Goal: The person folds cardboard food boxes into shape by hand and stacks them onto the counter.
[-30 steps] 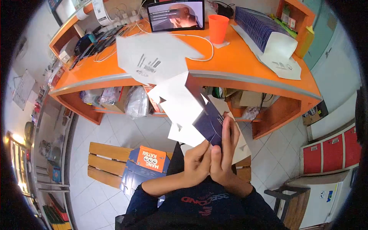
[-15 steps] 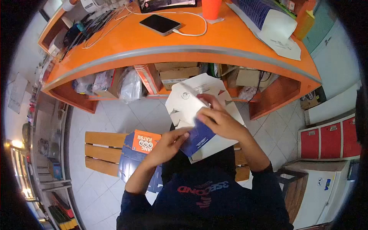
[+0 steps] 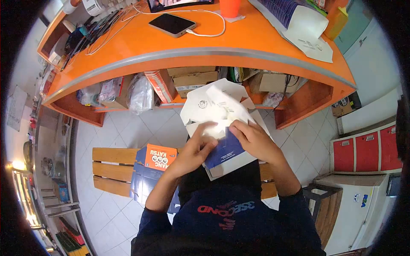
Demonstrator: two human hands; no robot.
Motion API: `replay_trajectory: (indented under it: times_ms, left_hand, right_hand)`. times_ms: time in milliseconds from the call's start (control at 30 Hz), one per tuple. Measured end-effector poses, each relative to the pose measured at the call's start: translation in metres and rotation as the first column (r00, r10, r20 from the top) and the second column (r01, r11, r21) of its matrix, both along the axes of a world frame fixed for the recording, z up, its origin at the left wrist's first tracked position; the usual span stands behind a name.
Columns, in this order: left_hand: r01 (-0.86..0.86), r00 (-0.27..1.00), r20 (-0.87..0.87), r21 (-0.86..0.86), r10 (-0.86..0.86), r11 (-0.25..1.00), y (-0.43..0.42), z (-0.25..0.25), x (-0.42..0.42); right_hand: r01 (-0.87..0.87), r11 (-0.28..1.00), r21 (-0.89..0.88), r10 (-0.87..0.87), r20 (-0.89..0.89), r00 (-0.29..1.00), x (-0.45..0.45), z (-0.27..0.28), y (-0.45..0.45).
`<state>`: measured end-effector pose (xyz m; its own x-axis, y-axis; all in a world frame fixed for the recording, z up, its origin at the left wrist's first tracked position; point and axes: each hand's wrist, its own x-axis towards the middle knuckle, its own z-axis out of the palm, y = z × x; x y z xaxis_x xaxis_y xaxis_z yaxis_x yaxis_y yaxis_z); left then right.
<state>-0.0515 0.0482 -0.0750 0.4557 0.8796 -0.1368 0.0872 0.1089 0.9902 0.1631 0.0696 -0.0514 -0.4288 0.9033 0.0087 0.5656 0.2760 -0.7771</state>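
Note:
A partly folded cardboard box (image 3: 226, 158), white inside and dark blue outside, rests on my lap. One white flap stands raised and looks blurred, beside a wide panel with a small round print. My left hand (image 3: 200, 147) is on the left side of the blue panel, its fingers bent and thumb apart, gripping the card. My right hand (image 3: 256, 143) pinches the fold where blue meets white, with thumb and fingers close together. Parts of the box under the fingers are hidden.
Flat blue and orange box blanks (image 3: 158, 166) lie on the slatted wooden bench (image 3: 112, 170) at left. The orange desk (image 3: 128, 51) ahead bears a phone (image 3: 173, 24) on a cable, an orange cup (image 3: 229, 8) and a stack of box blanks (image 3: 305, 34). Cartons fill its lower shelf.
My left hand has moved up along the blue panel. My right hand has shifted down and right, and the raised white flap has swung to the right. The view has moved slightly.

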Motion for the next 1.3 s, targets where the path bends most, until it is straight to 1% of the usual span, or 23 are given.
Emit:
replay_trajectory:
  times_ms: [67,100,200,233,333,367,467,600,700,733,767,800,833,867,933,967,1033,1133,1167,1200,1233,1267,1300]
  left_hand:
    - [0.014,0.999,-0.04,0.005,-0.014,1.0,-0.001,-0.002,0.003]
    - [0.023,0.998,-0.061,0.006,-0.023,1.0,-0.001,-0.004,0.005]
    - [0.027,0.999,-0.042,0.118,-0.023,0.993,-0.001,-0.01,0.009]
    - [0.029,0.999,-0.043,0.115,-0.025,0.993,0.0,-0.007,0.009]
    - [0.011,0.999,-0.053,0.133,-0.004,0.991,-0.001,0.001,0.011]
    - [-0.007,0.998,-0.065,0.159,0.017,0.987,-0.002,-0.001,0.013]
    - [0.03,0.991,-0.137,0.169,-0.007,0.985,0.002,0.006,0.011]
    - [0.037,0.99,-0.139,0.231,-0.005,0.972,0.001,0.005,0.017]
    - [0.02,1.0,-0.025,0.14,-0.017,0.99,0.005,0.014,0.014]
    - [-0.041,0.995,0.093,0.267,0.017,0.963,0.01,0.013,0.009]
    - [-0.114,0.977,0.212,0.382,0.033,0.917,0.016,0.01,0.0]
    - [-0.193,0.944,0.329,0.481,0.028,0.855,0.021,0.01,-0.011]
    - [-0.239,0.946,0.31,0.474,0.094,0.847,0.022,0.014,-0.023]
    - [-0.135,0.985,0.166,0.56,0.048,0.817,0.022,0.019,-0.026]
    - [0.098,0.991,-0.136,0.676,-0.007,0.73,0.016,0.032,-0.027]
    - [0.14,0.977,-0.211,0.735,0.028,0.663,0.01,0.034,-0.022]
    - [0.275,0.905,-0.398,0.819,0.153,0.503,-0.001,0.034,-0.016]
    - [0.393,0.804,-0.548,0.781,0.23,0.485,-0.014,0.032,-0.015]
    - [0.45,0.758,-0.615,0.734,0.217,0.509,-0.016,0.044,-0.015]
    - [0.503,0.705,-0.679,0.682,0.203,0.531,-0.016,0.052,-0.015]
    - [0.445,0.755,-0.609,0.748,0.242,0.492,-0.012,0.053,-0.013]
    - [0.464,0.722,-0.645,0.72,0.251,0.516,-0.011,0.05,-0.013]
    - [0.479,0.686,-0.68,0.689,0.258,0.543,-0.011,0.043,-0.012]
  right_hand:
    - [-0.097,0.989,0.111,0.1,-0.019,0.995,0.004,-0.011,-0.002]
    - [-0.17,0.962,0.214,0.196,-0.104,0.975,0.002,-0.018,-0.001]
    - [-0.131,0.978,0.159,0.147,-0.094,0.985,0.003,-0.02,-0.004]
    - [-0.035,0.999,-0.007,0.035,-0.005,0.999,0.002,-0.009,-0.004]
    - [-0.177,0.972,0.152,0.179,0.0,0.984,0.006,-0.011,-0.006]
    - [-0.206,0.955,0.214,0.225,-0.068,0.972,0.006,-0.016,-0.006]
    - [-0.128,0.992,0.0,0.127,-0.103,0.986,0.011,-0.014,-0.001]
    - [-0.152,0.984,0.089,0.16,-0.098,0.982,0.01,-0.011,-0.005]
    - [-0.143,0.981,0.131,0.16,-0.124,0.979,0.02,-0.009,0.003]
    - [0.03,0.999,-0.022,-0.034,-0.245,0.969,0.032,-0.012,0.003]
    - [0.182,0.964,-0.192,-0.239,-0.332,0.913,0.05,-0.019,0.003]
    - [0.272,0.832,-0.484,-0.534,-0.562,0.632,0.071,-0.037,0.012]
    - [0.047,0.882,-0.469,-0.444,-0.793,0.417,0.087,-0.041,0.016]
    - [-0.201,0.894,-0.4,-0.377,-0.915,0.146,0.103,-0.046,0.02]
    - [-0.218,0.87,-0.442,-0.451,-0.892,0.008,0.114,-0.068,0.027]
    - [-0.306,0.896,-0.323,-0.359,-0.931,-0.067,0.111,-0.085,0.033]
    - [-0.279,0.824,-0.494,-0.518,-0.855,-0.017,0.095,-0.092,0.04]
    - [-0.176,0.75,-0.638,-0.636,-0.768,0.075,0.067,-0.108,0.049]
    - [-0.033,0.832,-0.553,-0.554,-0.83,-0.069,0.069,-0.146,0.062]
    - [0.282,0.835,-0.473,-0.525,-0.838,0.15,0.064,-0.135,0.06]
    - [0.547,0.788,-0.284,-0.527,-0.77,0.359,0.054,-0.106,0.054]
    - [0.719,0.695,-0.018,-0.561,-0.639,0.526,0.042,-0.072,0.047]
    - [0.535,0.844,0.043,-0.4,-0.614,0.68,0.034,-0.038,0.034]
